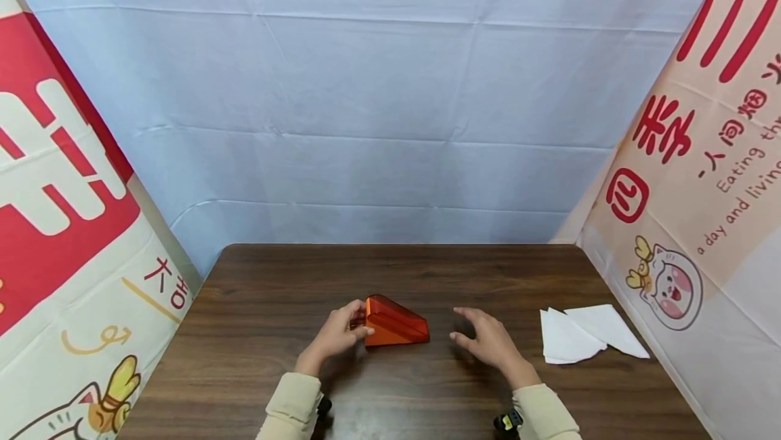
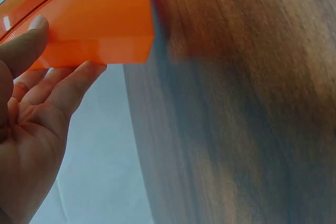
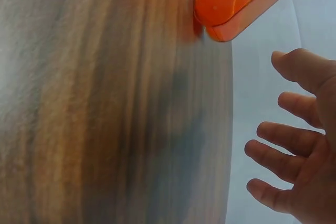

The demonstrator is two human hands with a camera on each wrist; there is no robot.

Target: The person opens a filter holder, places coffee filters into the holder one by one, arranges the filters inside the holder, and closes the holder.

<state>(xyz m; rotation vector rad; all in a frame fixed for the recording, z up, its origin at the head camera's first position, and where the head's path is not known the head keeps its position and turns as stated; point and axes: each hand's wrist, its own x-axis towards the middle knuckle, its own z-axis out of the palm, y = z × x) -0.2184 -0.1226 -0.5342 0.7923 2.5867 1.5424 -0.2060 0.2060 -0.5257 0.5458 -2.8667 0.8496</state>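
Orange box (image 1: 396, 321) sits in my head view around the middle of the tabletop (image 1: 281, 277), its tall end leftward and low end to the right. My left hand (image 1: 334, 335) grips that tall end; my right hand (image 1: 488, 338) hovers off the low end, fingers spread, holding nothing. I judge the step in hand to be steadying the box one-handed; a two-handed hold would call for bringing the right hand left across the bare gap. I see room toward the far edge, while two white sheets (image 1: 570, 338) lie right of that hand, near the tabletop's right edge.

On the left wrist view, my thumb presses one face and the fingers meet another; I cannot tell whether the box is lifted.

On the right wrist view, a rounded corner shows apart from my fingertips, the tabletop's edge close by.
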